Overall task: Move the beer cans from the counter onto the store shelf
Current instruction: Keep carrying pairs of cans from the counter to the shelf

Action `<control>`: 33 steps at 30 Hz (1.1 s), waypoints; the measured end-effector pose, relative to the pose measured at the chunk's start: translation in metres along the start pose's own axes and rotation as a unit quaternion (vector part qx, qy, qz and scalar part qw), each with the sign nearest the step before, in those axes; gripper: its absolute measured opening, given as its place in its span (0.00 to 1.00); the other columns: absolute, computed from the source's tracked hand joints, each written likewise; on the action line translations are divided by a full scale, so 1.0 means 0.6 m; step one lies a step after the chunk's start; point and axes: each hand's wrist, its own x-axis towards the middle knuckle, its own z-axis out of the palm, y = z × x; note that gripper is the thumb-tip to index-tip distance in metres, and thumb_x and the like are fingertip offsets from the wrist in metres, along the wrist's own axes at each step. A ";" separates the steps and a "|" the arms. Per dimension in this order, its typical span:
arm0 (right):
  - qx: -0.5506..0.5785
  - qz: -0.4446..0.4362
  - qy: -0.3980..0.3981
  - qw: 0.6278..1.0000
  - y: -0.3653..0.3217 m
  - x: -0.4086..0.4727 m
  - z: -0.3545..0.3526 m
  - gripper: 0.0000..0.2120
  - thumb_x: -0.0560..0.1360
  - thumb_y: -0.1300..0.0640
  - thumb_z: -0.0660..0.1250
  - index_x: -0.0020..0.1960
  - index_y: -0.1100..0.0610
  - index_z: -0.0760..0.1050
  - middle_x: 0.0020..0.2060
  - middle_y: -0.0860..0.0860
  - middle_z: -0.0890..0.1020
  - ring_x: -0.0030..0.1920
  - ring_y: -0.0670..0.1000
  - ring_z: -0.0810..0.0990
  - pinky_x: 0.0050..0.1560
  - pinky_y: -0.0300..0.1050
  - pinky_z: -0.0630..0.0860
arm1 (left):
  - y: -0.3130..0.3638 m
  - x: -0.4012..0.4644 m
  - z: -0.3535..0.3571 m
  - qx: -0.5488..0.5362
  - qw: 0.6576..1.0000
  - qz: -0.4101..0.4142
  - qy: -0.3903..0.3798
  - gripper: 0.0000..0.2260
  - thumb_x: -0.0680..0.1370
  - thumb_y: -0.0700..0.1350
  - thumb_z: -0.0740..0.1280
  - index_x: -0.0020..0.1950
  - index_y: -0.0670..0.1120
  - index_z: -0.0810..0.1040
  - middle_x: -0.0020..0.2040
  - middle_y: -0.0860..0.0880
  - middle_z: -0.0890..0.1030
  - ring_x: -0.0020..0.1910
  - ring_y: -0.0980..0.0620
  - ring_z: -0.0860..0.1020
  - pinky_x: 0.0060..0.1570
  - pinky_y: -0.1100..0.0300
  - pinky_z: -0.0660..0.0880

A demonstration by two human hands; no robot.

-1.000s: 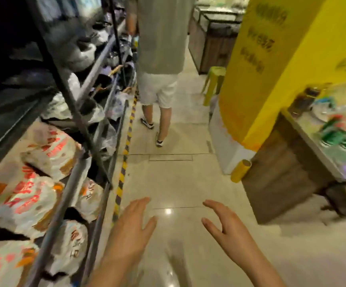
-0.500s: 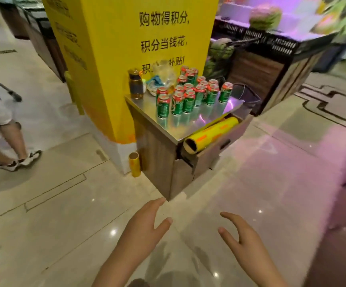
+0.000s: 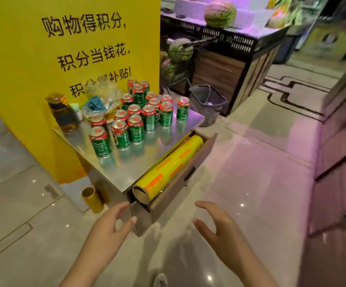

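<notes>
While both hands are raised in front of the body, neither one touches any object. The left hand (image 3: 108,228) sits at 6 o'clock in the view, fingers relaxed and loosely spread, thumb apart, holding nothing. The right hand (image 3: 219,230) sits at 5 o'clock, fingers lightly curved and released, likewise holding nothing.

The green beer cans with red tops (image 3: 135,112) stand upright in a loose cluster on the stainless-steel counter top (image 3: 134,162), toward 11 o'clock from the hands and well apart from them. One can (image 3: 183,108) stands alone at the 3 o'clock side of the cluster. No store shelf can be identified with certainty.

Behind the cluster, at 10 o'clock, stand a dark brown bottle (image 3: 63,112) and a crumpled clear plastic bag (image 3: 101,98), both against the yellow pillar with black printed characters (image 3: 43,59).

A yellow roll of film on a cardboard core (image 3: 168,168) lies in the open wooden drawer (image 3: 190,168) under the counter edge, just beyond the left hand's fingertips. A short yellow tube (image 3: 92,198) stands on the tiled floor (image 3: 240,183) at 9 o'clock of the drawer. A grey basket (image 3: 208,100) rests on the floor at 1 o'clock of the counter. Watermelons (image 3: 219,12) lie on the dark display stand (image 3: 230,65) behind.
</notes>
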 end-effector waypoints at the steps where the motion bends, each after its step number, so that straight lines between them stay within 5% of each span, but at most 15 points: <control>1: 0.002 0.007 0.018 1.000 0.014 0.023 -0.016 0.20 0.77 0.44 0.61 0.68 0.43 0.66 0.63 0.34 0.68 0.64 0.35 0.66 0.63 0.31 0.61 | 0.021 0.035 0.015 0.004 1.000 0.019 -0.014 0.18 0.75 0.49 0.67 0.65 0.52 0.72 0.60 0.55 0.77 0.60 0.56 0.74 0.55 0.62 0.68; 5: 0.047 0.065 0.053 0.995 0.082 0.086 -0.071 0.16 0.77 0.45 0.62 0.64 0.38 0.67 0.60 0.31 0.69 0.62 0.34 0.66 0.63 0.34 0.64 | 0.116 0.154 0.079 0.029 0.992 0.098 -0.075 0.18 0.76 0.51 0.67 0.66 0.54 0.71 0.61 0.59 0.74 0.62 0.60 0.72 0.59 0.60 0.70; 9: 0.071 0.088 0.079 0.990 0.154 0.160 -0.127 0.14 0.76 0.46 0.64 0.58 0.35 0.66 0.56 0.27 0.69 0.58 0.32 0.67 0.56 0.32 0.67 | 0.208 0.248 0.140 0.014 0.982 0.156 -0.102 0.14 0.76 0.51 0.66 0.61 0.63 0.70 0.56 0.69 0.71 0.56 0.71 0.70 0.53 0.76 0.64; 12: 0.066 0.081 0.062 0.993 0.210 0.243 -0.169 0.14 0.77 0.50 0.65 0.59 0.38 0.66 0.56 0.31 0.70 0.59 0.35 0.68 0.54 0.27 0.62 | 0.246 0.320 0.182 0.031 0.983 0.154 -0.097 0.14 0.77 0.52 0.65 0.62 0.61 0.70 0.57 0.68 0.70 0.58 0.67 0.70 0.53 0.76 0.63; 16: 0.042 0.035 0.011 0.998 0.262 0.376 -0.228 0.14 0.77 0.47 0.63 0.62 0.40 0.67 0.58 0.32 0.69 0.60 0.36 0.68 0.57 0.30 0.62 | 0.268 0.413 0.221 0.037 0.994 0.092 -0.048 0.19 0.77 0.53 0.65 0.67 0.55 0.69 0.62 0.63 0.70 0.63 0.61 0.70 0.59 0.66 0.65; 19: 0.030 -0.007 -0.032 0.999 0.283 0.473 -0.265 0.15 0.77 0.46 0.63 0.63 0.40 0.67 0.58 0.31 0.68 0.60 0.35 0.67 0.54 0.23 0.61 | 0.284 0.461 0.233 0.009 1.000 0.023 0.008 0.18 0.76 0.53 0.66 0.66 0.52 0.71 0.61 0.58 0.74 0.61 0.57 0.73 0.61 0.60 0.69; 23: 0.033 -0.051 -0.105 0.993 0.291 0.595 -0.287 0.18 0.77 0.48 0.64 0.66 0.43 0.68 0.59 0.32 0.70 0.61 0.37 0.69 0.54 0.25 0.63 | 0.289 0.489 0.242 -0.047 0.992 -0.066 0.096 0.15 0.76 0.48 0.68 0.61 0.56 0.72 0.58 0.59 0.75 0.59 0.58 0.73 0.54 0.62 0.68; 29: 0.083 -0.068 -0.185 0.977 0.264 0.752 -0.257 0.18 0.73 0.54 0.71 0.58 0.40 0.70 0.54 0.36 0.76 0.54 0.36 0.75 0.49 0.28 0.68 | 0.262 0.518 0.237 -0.084 0.968 -0.180 0.153 0.14 0.75 0.45 0.69 0.59 0.53 0.73 0.56 0.56 0.77 0.57 0.55 0.75 0.52 0.61 0.69; 33: 0.105 -0.033 -0.221 0.969 0.249 0.841 -0.226 0.24 0.73 0.56 0.71 0.66 0.51 0.66 0.51 0.39 0.72 0.55 0.38 0.72 0.54 0.32 0.66 | 0.240 0.582 0.221 -0.106 0.954 -0.215 0.181 0.16 0.74 0.46 0.69 0.61 0.53 0.73 0.58 0.54 0.78 0.57 0.54 0.75 0.52 0.59 0.69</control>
